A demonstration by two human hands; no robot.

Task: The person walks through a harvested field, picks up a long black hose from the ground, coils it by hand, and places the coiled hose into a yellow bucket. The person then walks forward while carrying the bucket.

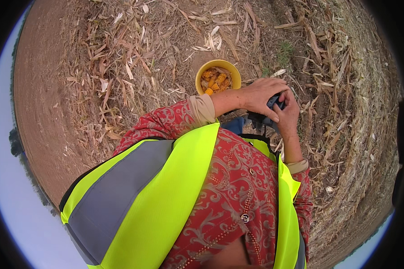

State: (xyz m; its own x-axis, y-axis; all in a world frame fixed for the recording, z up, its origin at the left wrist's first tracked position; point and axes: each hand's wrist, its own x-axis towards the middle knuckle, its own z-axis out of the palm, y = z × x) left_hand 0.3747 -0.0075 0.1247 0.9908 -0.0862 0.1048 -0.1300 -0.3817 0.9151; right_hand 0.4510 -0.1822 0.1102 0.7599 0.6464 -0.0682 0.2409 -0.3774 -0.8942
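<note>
My left hand (267, 95) and my right hand (287, 111) are close together in front of my body, fingers around a dark, bag-like item (274, 101). Most of this item lies behind my fingers, so its kind cannot be told. Just left of my hands, a yellow bucket (236, 75) stands on the ground, partly filled with pieces of orange corn cobs (215, 81). My left forearm passes in front of the bucket's lower edge.
Dry corn husks (212, 40) and broken stalks (313, 40) litter the soil all around. A small tuft of green grass (284, 53) grows beyond my hands. Bare brown field (43, 101) stretches off to the left, with trees (16, 143) at its edge.
</note>
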